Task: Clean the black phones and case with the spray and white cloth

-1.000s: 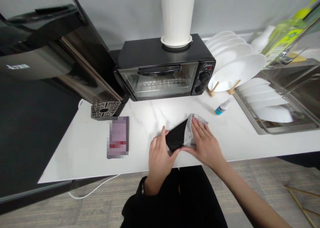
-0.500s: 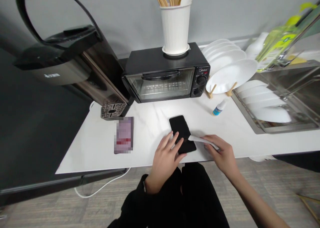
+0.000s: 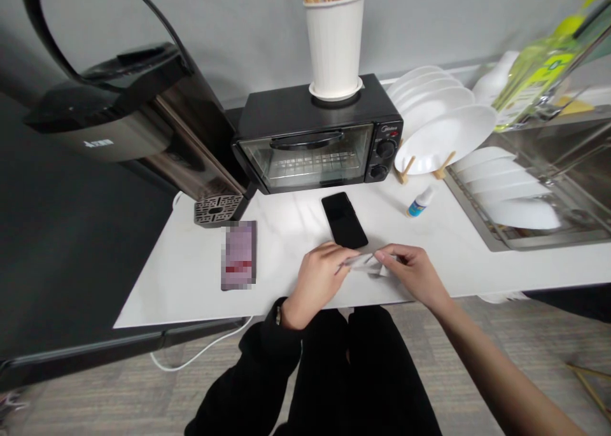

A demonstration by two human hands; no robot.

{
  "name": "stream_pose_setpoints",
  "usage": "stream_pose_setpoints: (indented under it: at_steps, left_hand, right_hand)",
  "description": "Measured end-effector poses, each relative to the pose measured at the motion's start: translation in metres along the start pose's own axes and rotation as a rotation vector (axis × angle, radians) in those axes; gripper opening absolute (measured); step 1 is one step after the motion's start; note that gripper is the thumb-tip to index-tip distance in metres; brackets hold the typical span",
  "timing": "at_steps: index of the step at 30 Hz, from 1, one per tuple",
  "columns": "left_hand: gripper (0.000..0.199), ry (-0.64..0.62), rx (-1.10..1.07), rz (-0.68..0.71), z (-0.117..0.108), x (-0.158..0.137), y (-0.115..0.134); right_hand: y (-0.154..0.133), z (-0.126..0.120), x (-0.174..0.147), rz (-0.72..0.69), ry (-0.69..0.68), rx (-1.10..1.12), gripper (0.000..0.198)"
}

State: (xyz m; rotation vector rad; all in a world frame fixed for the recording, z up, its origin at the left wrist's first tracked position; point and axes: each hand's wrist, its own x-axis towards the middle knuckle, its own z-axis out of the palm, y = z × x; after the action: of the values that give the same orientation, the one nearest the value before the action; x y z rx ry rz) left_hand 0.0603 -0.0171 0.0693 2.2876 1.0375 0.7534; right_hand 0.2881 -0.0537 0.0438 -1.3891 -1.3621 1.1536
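A thin whitish sheet (image 3: 363, 263), perhaps cloth or paper, is stretched between my hands just above the counter's front part. My left hand (image 3: 321, 275) is closed on its left end. My right hand (image 3: 416, 274) pinches the other end between thumb and fingers. Beyond my hands, a black smartphone (image 3: 344, 220) lies flat on the white counter, its dark face up. A small spray bottle (image 3: 420, 202) with a blue label stands to the right of the phone.
A second phone (image 3: 239, 254), partly pixelated, lies left, below a drink dispenser (image 3: 217, 208). Behind is a black toaster oven (image 3: 310, 149) carrying a white cup (image 3: 335, 48) of chopsticks. White plates (image 3: 446, 137) stand in a rack beside the sink (image 3: 499, 242).
The black phone has shifted away from me, and my left hand has come off it. My left hand now grips the whitish piece that only my right hand held before.
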Motion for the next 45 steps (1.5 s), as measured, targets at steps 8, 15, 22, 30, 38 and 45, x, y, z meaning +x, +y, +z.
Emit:
stream_pose_setpoints:
  at_steps: [8,15,22,30,38,45]
  left_hand:
    - [0.031,0.079,-0.051,-0.18,-0.011,-0.01,0.001]
    - [0.023,0.128,-0.128,-0.061,-0.012,-0.015,0.01]
    - [0.027,0.24,-0.053,-0.015,-0.011,-0.012,0.011]
    - [0.013,0.178,-0.314,-0.164,-0.009,-0.004,0.008]
    - [0.011,0.245,-0.248,-0.196,-0.009,-0.009,-0.005]
    - [0.004,0.202,-0.164,-0.133,-0.015,0.002,-0.016]
  right_hand:
    - [0.002,0.016,-0.013,-0.185,-0.065,-0.328,0.038]
    - [0.008,0.026,-0.02,-0.301,0.131,-0.358,0.028]
    - [0.015,0.025,-0.015,-0.264,0.149,-0.322,0.029]
    - [0.019,0.029,-0.005,-0.362,0.067,-0.373,0.037]
    - [0.028,0.005,0.001,-0.431,-0.045,-0.322,0.045]
    - [0.013,-0.004,0.009,-0.48,-0.052,-0.176,0.021]
